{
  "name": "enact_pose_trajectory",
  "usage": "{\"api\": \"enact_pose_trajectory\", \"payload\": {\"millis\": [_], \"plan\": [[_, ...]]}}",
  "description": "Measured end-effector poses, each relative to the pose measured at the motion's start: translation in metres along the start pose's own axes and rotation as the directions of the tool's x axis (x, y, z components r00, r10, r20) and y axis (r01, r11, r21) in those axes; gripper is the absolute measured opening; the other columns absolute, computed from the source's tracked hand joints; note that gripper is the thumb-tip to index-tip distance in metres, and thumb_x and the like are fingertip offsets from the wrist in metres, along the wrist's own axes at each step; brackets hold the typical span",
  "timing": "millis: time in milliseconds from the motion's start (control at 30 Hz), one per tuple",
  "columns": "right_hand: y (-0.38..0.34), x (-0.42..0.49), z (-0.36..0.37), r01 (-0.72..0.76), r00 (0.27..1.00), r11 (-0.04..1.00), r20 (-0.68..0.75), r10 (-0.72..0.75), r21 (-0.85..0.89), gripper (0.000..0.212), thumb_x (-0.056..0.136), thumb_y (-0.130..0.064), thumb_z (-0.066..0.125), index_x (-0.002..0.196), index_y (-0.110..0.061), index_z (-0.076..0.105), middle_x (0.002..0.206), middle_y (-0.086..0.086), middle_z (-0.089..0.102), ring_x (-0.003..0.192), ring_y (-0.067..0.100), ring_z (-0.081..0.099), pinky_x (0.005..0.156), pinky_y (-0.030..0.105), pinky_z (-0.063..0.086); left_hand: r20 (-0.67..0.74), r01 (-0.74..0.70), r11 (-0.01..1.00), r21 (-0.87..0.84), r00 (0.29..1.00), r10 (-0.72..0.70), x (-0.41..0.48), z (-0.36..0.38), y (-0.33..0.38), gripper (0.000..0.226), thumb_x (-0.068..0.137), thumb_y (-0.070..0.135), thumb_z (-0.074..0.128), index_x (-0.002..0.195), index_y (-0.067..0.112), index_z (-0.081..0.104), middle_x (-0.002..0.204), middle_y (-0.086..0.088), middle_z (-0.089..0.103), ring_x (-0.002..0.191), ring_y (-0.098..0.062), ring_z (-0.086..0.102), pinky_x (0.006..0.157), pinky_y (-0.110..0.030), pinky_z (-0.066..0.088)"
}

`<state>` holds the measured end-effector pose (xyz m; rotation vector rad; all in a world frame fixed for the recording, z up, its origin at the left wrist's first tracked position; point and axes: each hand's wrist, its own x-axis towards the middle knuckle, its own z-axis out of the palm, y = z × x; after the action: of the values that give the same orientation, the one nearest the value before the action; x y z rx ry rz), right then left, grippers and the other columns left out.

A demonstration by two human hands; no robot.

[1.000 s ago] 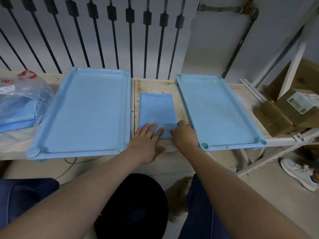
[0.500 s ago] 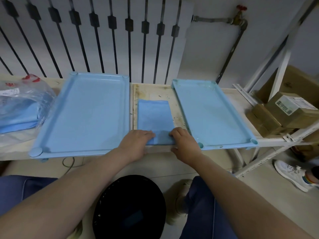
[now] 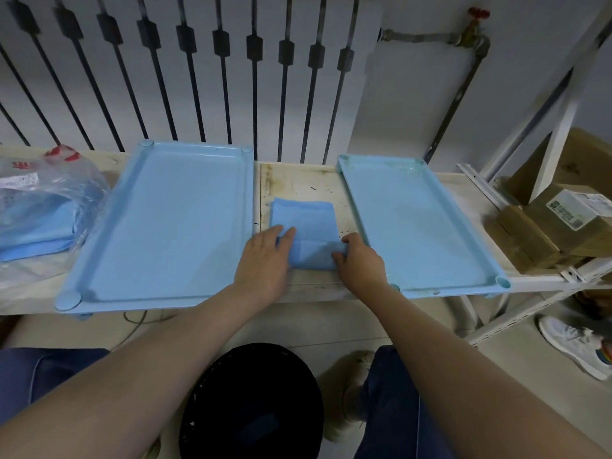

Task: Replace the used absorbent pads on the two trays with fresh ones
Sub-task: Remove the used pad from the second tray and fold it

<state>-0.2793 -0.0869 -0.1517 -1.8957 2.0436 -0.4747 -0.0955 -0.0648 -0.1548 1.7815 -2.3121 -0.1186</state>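
With the folded blue absorbent pad point(image 3: 303, 220) lying between two pale blue plastic trays point(image 3: 165, 226), the flat left hand point(image 3: 265, 260) should pin it while the right hand point(image 3: 359, 265), pinching its near flap, peels evenly.

One wide-angle camera, worn on the head, faces forward and down at close range. The forearms point(image 3: 165, 359) enter from the lower corners and meet at centre frame, left hand point(image 3: 265, 256) and right hand point(image 3: 361, 266) on the folded blue pad point(image 3: 304, 220). The shelf board point(image 3: 298, 183) crosses mid-frame, railing bars point(image 3: 222, 77) fan across the top, a black round bin point(image 3: 251, 402) sits at bottom centre
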Motion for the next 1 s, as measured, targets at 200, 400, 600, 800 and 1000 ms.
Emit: {"api": "enact_pose_trajectory", "payload": {"millis": [200, 400, 600, 800, 1000], "plan": [[-0.004, 0.012, 0.010, -0.082, 0.996, 0.996, -0.025, 0.082, 0.023, 0.038, 0.093, -0.027, 0.052, 0.125, -0.010, 0.044, 0.116, 0.015, 0.063, 0.107, 0.035, 0.057, 0.084, 0.035, 0.042, 0.314, -0.044, 0.996, 0.072, 0.949, 0.020, 0.004, 0.016, 0.009, 0.073, 0.097, 0.053, 0.032, 0.153, 0.019, -0.001, 0.161, -0.007, -0.007, 0.148, -0.024, -0.008, 0.121, -0.038, 0.001], [-0.005, 0.011, 0.020, 0.016, 0.992, 0.994, -0.121, -0.030, -0.112, 0.040, 0.092, -0.019, 0.051, 0.131, -0.012, 0.044, 0.126, 0.017, 0.044, 0.111, 0.037, 0.049, 0.086, 0.041, 0.045, 0.365, -0.064, 0.981, 0.182, 0.931, -0.006, 0.013, 0.012, 0.010, 0.073, 0.095, 0.061, 0.024, 0.153, 0.024, -0.003, 0.161, -0.006, -0.008, 0.147, -0.028, -0.008, 0.120, -0.044, -0.004], [0.011, -0.012, 0.022, 0.425, 0.905, 0.900, 0.049, -0.422, -0.098, 0.050, 0.090, -0.028, 0.062, 0.132, -0.004, 0.052, 0.141, 0.012, 0.048, 0.133, 0.030, 0.042, 0.108, 0.043, 0.039, 0.371, -0.138, 0.971, 0.197, 0.927, 0.057, 0.002, -0.001, 0.001, 0.072, 0.092, 0.065, 0.030, 0.151, 0.035, 0.001, 0.161, 0.001, -0.003, 0.148, -0.026, -0.001, 0.117, -0.051, -0.010], [0.020, -0.022, -0.001, 0.420, 0.895, 0.902, 0.209, -0.394, -0.097, 0.062, 0.081, -0.023, 0.071, 0.136, -0.015, 0.043, 0.140, 0.002, 0.043, 0.128, 0.022, 0.040, 0.100, 0.031, 0.040, 0.134, -0.168, 0.980, 0.106, 0.979, 0.153, -0.019, -0.003, -0.002, 0.058, 0.090, 0.032, 0.057, 0.143, 0.032, 0.034, 0.146, 0.006, 0.041, 0.130, -0.016, 0.045, 0.117, -0.037, -0.009], [0.017, -0.026, -0.006, 0.216, 0.976, 0.967, -0.043, -0.212, 0.136, 0.043, 0.088, -0.023, 0.064, 0.128, -0.014, 0.050, 0.120, 0.007, 0.056, 0.107, 0.025, 0.057, 0.088, 0.031, 0.044, -0.068, -0.052, 0.994, -0.099, 0.997, 0.046, -0.017, -0.002, -0.008, 0.033, 0.098, 0.018, 0.042, 0.131, 0.020, 0.047, 0.116, -0.002, 0.064, 0.108, -0.019, 0.058, 0.112, -0.028, 0.017]]}}
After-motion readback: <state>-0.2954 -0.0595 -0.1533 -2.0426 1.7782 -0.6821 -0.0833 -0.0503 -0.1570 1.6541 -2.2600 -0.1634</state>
